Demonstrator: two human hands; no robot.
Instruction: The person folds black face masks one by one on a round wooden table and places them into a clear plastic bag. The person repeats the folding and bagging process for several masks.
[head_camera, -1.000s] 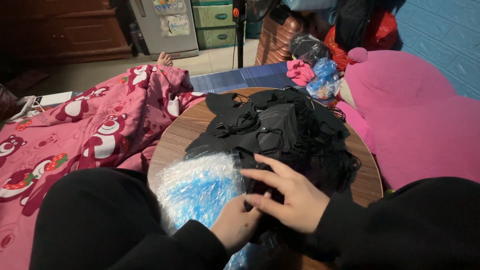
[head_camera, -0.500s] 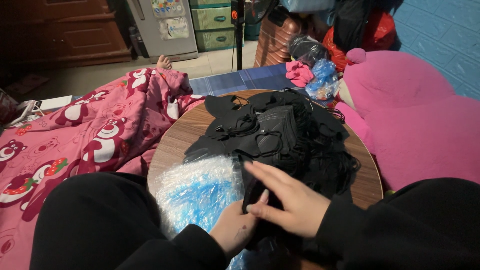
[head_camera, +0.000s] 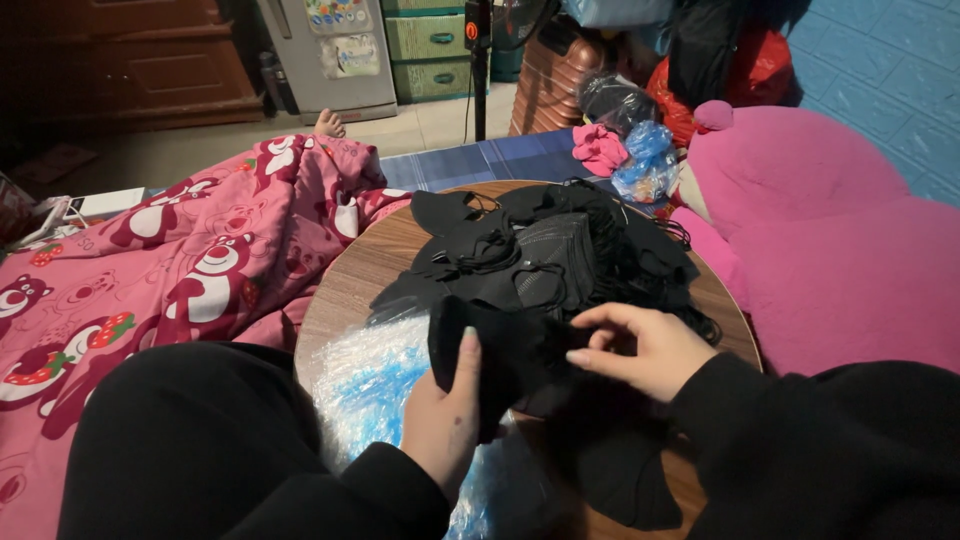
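A heap of black face masks (head_camera: 560, 255) with ear loops lies on a small round wooden table (head_camera: 365, 270). My left hand (head_camera: 445, 420) grips a small stack of black masks (head_camera: 480, 355) upright near the table's front, thumb along its left side. My right hand (head_camera: 645, 345) pinches the stack's right edge with thumb and fingertips. Crinkled clear and blue plastic wrap (head_camera: 365, 385) lies under and left of my left hand. Both arms wear black sleeves.
A pink cartoon-bear blanket (head_camera: 190, 270) covers someone at left, a bare foot (head_camera: 327, 124) showing. A big pink plush (head_camera: 830, 250) sits at right. Behind stand a small fridge (head_camera: 330, 50), green crates (head_camera: 425, 40), a brown suitcase (head_camera: 550, 85) and bags.
My left hand has lifted a stack of masks upright off the pile. My right hand moved from lying flat on the masks to pinching the stack's edge.
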